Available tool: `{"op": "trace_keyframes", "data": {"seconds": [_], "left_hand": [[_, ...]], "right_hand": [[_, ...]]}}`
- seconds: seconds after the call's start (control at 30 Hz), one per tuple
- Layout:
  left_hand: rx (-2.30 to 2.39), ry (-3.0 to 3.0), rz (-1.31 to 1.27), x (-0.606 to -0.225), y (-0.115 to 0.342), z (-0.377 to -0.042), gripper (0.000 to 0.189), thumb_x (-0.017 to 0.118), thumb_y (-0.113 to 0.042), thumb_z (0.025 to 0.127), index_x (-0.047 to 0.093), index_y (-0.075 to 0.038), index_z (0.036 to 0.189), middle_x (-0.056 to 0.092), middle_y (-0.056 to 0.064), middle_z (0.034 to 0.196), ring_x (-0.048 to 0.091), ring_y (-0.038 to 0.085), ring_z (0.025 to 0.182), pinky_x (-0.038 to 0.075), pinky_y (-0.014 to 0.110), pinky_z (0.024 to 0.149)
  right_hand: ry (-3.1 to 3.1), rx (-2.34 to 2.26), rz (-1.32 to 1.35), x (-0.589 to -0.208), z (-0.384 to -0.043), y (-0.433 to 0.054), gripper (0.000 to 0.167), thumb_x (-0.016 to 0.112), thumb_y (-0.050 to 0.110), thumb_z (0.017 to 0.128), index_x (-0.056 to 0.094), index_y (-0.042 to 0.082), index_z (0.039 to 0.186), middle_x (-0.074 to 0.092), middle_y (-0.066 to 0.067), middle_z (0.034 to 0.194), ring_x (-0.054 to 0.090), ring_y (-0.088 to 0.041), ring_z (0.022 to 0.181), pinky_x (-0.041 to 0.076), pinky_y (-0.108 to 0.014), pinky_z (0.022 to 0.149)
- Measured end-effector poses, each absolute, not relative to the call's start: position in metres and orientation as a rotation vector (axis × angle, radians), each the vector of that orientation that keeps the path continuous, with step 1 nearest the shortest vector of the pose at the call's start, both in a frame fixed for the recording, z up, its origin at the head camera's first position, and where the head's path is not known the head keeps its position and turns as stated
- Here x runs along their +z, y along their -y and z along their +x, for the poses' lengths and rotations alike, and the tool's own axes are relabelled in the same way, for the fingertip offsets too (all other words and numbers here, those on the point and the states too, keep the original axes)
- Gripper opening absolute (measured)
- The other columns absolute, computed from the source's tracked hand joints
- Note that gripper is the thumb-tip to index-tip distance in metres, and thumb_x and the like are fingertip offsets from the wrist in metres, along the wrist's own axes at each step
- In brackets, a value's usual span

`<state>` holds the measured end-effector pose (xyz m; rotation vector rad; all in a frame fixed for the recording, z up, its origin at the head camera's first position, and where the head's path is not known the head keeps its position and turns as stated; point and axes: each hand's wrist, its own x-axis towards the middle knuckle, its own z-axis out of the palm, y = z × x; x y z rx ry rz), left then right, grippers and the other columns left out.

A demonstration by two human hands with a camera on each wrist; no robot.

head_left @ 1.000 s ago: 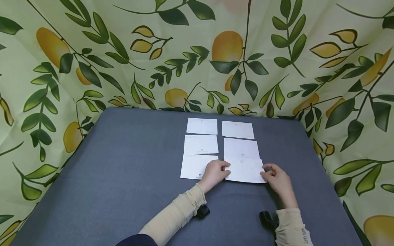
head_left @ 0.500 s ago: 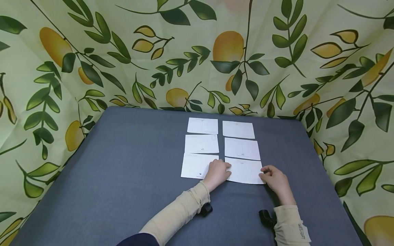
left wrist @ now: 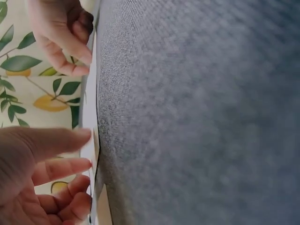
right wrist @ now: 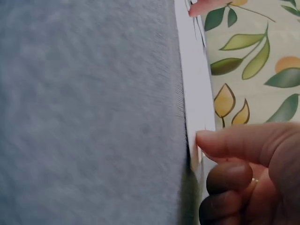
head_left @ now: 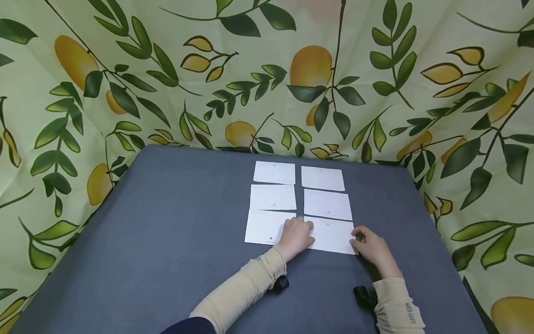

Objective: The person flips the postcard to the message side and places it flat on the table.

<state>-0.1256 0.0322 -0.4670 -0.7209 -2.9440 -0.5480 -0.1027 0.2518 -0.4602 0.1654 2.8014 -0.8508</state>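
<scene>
White postcards lie blank side up in two columns on the grey table. The near right postcard (head_left: 331, 235) is between my two hands. My left hand (head_left: 295, 237) touches its left edge with thumb and index finger fairly straight, partly covering the near left postcard (head_left: 264, 227). At the other edge, my right hand (head_left: 375, 248) pinches the right side near the corner; the right wrist view shows the thumb (right wrist: 225, 143) on the card's edge and the other fingers curled. In the left wrist view the card (left wrist: 91, 110) appears edge-on, low over the cloth.
Behind it are the middle right postcard (head_left: 327, 204) and far right postcard (head_left: 322, 178). The left column has a middle postcard (head_left: 273, 197) and a far postcard (head_left: 274, 172). A patterned curtain (head_left: 250, 69) borders the grey table (head_left: 167, 232) at the back and sides.
The near right postcard has shifted toward the person and settled flatter; it overlapped the middle right one before, and now a thin gap parts them. Both hands stayed at its edges.
</scene>
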Motion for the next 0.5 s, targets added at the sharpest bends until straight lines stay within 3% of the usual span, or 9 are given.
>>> {"op": "trace_keyframes", "data": {"seconds": [0.27,0.4,0.5], "left_hand": [[-0.899,2.911,-0.741,-0.462,-0.029,-0.123,0.04,0.062,-0.031,0.087,0.061,-0.006,0.118,0.063,0.006,0.095,0.056,0.012,0.079,0.04,0.018,0.064],[-0.955,2.833,-0.709,-0.447,-0.012,-0.134,0.044,0.059,-0.032,0.089,0.056,-0.008,0.125,0.061,0.007,0.107,0.055,0.016,0.093,0.043,0.025,0.079],[-0.972,2.757,-0.651,-0.433,0.008,-0.148,0.05,0.058,-0.035,0.09,0.051,-0.007,0.131,0.056,0.01,0.115,0.053,0.021,0.104,0.042,0.034,0.089]], "right_hand": [[-2.912,-1.015,0.149,-0.449,-0.1,-0.264,0.027,0.054,0.021,0.093,0.061,0.003,0.112,0.047,-0.003,0.065,0.04,-0.011,0.054,0.033,-0.026,0.049],[-3.074,-1.188,-0.003,-0.436,-0.105,-0.267,0.031,0.055,0.024,0.094,0.06,0.005,0.118,0.054,-0.004,0.084,0.044,0.0,0.064,0.038,-0.021,0.054],[-3.171,-1.288,-0.138,-0.422,-0.112,-0.271,0.032,0.054,0.022,0.094,0.059,0.005,0.121,0.054,0.006,0.093,0.045,0.007,0.073,0.039,-0.014,0.061]]}}
